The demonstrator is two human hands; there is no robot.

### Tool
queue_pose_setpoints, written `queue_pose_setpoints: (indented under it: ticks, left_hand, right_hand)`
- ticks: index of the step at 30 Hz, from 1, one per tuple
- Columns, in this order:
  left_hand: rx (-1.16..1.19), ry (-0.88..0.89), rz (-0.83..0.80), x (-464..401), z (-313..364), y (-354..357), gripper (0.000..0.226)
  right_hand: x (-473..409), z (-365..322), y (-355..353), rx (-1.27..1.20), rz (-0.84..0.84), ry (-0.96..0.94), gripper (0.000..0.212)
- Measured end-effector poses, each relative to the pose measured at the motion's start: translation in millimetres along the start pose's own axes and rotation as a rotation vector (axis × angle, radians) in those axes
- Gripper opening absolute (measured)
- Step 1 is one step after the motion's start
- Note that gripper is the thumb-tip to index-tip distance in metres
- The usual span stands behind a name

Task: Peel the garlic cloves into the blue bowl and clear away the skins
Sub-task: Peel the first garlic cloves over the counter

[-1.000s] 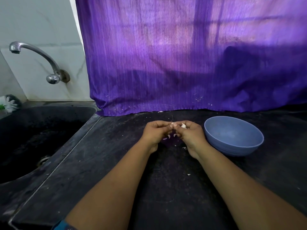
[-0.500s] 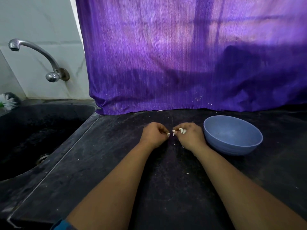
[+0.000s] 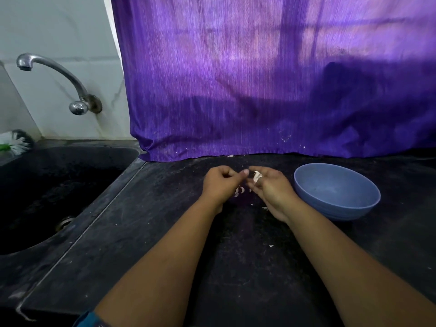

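Head view looks down on a dark counter (image 3: 146, 232), where both hands work close together just left of the blue bowl (image 3: 336, 192). Right hand (image 3: 271, 192) curls its fingers round a pale garlic clove (image 3: 257, 177), holding it up off the counter, probably so the skin can be picked at from the other side. Left hand (image 3: 220, 184) has its fingers tightly curled, thumb tip reaching toward the clove; whether it pinches a scrap of skin cannot be told, as anything between the fingertips is too small to see. Bits of skin (image 3: 238, 191) lie on the counter under the hands, likely dropped there to be gathered later. The bowl sits beside the right hand, seemingly so a peeled clove can be dropped in with a short reach; no cloves show inside it.
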State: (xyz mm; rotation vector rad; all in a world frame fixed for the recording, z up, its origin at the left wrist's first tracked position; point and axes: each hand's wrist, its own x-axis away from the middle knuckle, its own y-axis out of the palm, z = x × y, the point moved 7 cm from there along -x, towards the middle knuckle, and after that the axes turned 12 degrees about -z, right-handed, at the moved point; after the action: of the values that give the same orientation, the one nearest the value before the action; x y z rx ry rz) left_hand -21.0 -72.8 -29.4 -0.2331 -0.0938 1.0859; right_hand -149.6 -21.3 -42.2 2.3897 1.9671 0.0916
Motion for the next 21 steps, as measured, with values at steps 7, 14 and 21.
queue_pose_setpoints:
  ticks: [7,14,21]
  left_hand:
    - [0.291,0.057,-0.140,-2.8,0.9,13.8,0.022]
    - [0.320,0.080,-0.106,-2.1,-1.3,10.9,0.029]
    - [0.391,0.088,-0.150,-5.9,-4.2,12.7,0.015]
  right_hand:
    - [2.5,-7.2,-13.7,0.122,0.111,-0.166,0.021]
    - [3.6,-4.2,-7.2,-0.098,0.059,-0.176,0.021]
    - [4.2,-3.7,-9.1,-0.025,0.081,-0.167,0.013]
